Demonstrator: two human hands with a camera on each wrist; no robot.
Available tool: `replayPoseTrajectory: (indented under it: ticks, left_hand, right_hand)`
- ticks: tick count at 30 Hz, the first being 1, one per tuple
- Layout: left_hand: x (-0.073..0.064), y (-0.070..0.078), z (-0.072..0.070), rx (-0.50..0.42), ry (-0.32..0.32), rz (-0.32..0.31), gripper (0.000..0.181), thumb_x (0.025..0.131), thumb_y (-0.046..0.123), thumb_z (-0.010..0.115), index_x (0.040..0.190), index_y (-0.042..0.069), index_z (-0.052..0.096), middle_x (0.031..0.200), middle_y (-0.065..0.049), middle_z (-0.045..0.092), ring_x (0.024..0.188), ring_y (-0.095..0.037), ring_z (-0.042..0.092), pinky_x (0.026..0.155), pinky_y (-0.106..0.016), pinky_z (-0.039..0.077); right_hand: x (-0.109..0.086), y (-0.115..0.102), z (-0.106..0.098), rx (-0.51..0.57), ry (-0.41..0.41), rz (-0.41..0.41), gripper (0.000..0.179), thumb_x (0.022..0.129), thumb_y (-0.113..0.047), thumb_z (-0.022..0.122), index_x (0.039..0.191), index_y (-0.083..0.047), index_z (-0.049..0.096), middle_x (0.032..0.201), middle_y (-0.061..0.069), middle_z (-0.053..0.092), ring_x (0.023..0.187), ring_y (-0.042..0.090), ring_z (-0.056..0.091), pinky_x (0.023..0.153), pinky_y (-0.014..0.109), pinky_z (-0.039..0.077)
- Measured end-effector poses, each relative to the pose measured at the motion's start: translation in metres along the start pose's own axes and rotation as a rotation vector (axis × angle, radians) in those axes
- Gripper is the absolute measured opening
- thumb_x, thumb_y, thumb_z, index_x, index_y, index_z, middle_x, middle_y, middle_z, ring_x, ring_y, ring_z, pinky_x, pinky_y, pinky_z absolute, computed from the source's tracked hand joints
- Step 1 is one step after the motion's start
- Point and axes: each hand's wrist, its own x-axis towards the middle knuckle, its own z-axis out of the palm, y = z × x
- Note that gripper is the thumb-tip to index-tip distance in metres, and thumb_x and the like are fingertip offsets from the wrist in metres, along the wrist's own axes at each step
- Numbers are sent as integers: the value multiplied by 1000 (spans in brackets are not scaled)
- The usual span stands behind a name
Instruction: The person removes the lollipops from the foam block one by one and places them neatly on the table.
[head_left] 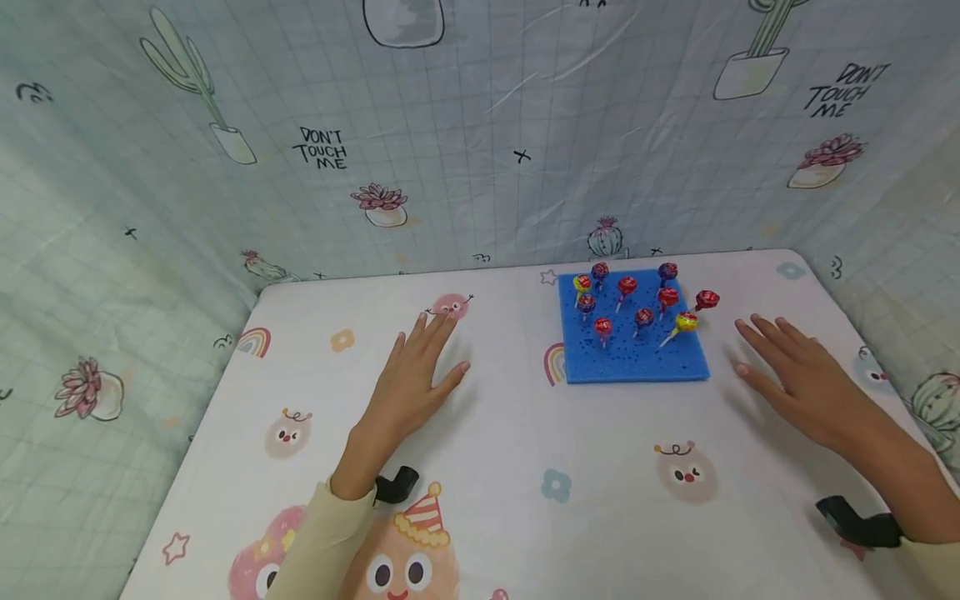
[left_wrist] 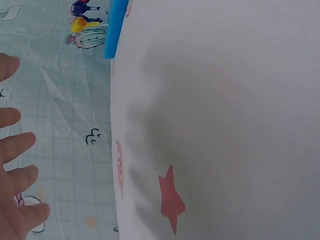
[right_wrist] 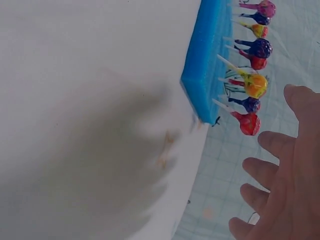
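Hovering above the white table (head_left: 495,433), left hand (head_left: 408,375) and right hand (head_left: 806,387) hold nothing; head view gives fingers straight, thumbs out wide. Lollipops (head_left: 602,327) stand in the blue board (head_left: 600,362) between them, nearer the right, speckled top visible. Left wrist: fingers spread; only board's edge, few lollipops. Right wrist: fingers spread; board's thick side, some sticks (right_wrist: 225,60) leaning.

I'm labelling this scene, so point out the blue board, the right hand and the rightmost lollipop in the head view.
Blue board (head_left: 628,363), head view: bare front part of its top.
Right hand (head_left: 806,382), head view: back of the hand.
Rightmost lollipop (head_left: 707,300), head view: its red wrapped candy end.
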Motion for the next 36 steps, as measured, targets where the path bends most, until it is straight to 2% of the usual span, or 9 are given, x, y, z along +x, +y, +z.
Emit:
replayPoseTrajectory:
  ticks: [3, 6, 11, 14, 18, 23, 30, 36]
  left_hand:
    - [3, 4, 2, -28, -4, 13, 69, 103, 50, 51, 161, 18, 31, 165, -5, 31, 156, -29, 16, 122, -62, 17]
    - [5, 8, 4, -49, -2, 21, 68, 103, 48, 51, 161, 18, 31, 165, -4, 32, 156, -28, 18, 123, -60, 18]
    - [8, 15, 8, -95, 14, 33, 65, 103, 42, 55, 159, 16, 34, 163, -2, 36, 152, -27, 28, 123, -54, 21]
    - [10, 20, 9, -144, 21, 48, 64, 102, 39, 57, 158, 16, 37, 162, 1, 39, 151, -23, 31, 124, -48, 23]
    - [12, 28, 11, -207, 31, 66, 62, 102, 37, 57, 158, 17, 38, 161, 4, 40, 150, -20, 33, 123, -43, 27]
    - [14, 37, 13, -260, 15, 51, 61, 103, 39, 55, 158, 21, 38, 161, 6, 39, 151, -17, 31, 122, -44, 30]
    - [20, 46, 20, -281, -22, 41, 60, 102, 40, 55, 158, 23, 39, 161, 6, 39, 149, -14, 34, 120, -42, 32]
    - [24, 52, 23, -293, -35, 54, 60, 103, 37, 57, 158, 22, 38, 161, 6, 39, 148, -13, 36, 120, -40, 33]
  right_hand:
    - [4, 0, 1, 16, -17, -1, 71, 106, -37, 51, 163, -10, 18, 162, 31, 21, 152, 49, 2, 118, 70, -2]
    - [10, 2, 2, 50, -72, 12, 69, 107, -38, 49, 163, -10, 20, 161, 32, 23, 151, 52, 5, 116, 74, 3]
    - [24, 5, 3, 115, -203, 48, 71, 106, -44, 48, 163, -10, 21, 162, 32, 19, 150, 54, 4, 107, 82, 13]
    - [31, 9, 6, 132, -243, 50, 75, 105, -47, 50, 163, -9, 20, 162, 33, 17, 150, 55, 3, 105, 84, 15]
    - [39, 14, 9, 134, -263, 47, 80, 102, -48, 54, 162, -8, 19, 162, 33, 16, 149, 55, 2, 105, 83, 14]
    - [53, 21, 11, 126, -285, 25, 84, 101, -49, 58, 162, -5, 20, 161, 34, 16, 149, 56, 8, 107, 81, 17]
    - [71, 31, 12, 112, -321, 8, 88, 99, -52, 59, 157, 5, 25, 160, 35, 21, 145, 57, 19, 109, 77, 22]
    - [81, 33, 12, 93, -335, 7, 84, 102, -49, 57, 154, 10, 28, 156, 38, 28, 141, 59, 27, 109, 73, 28]
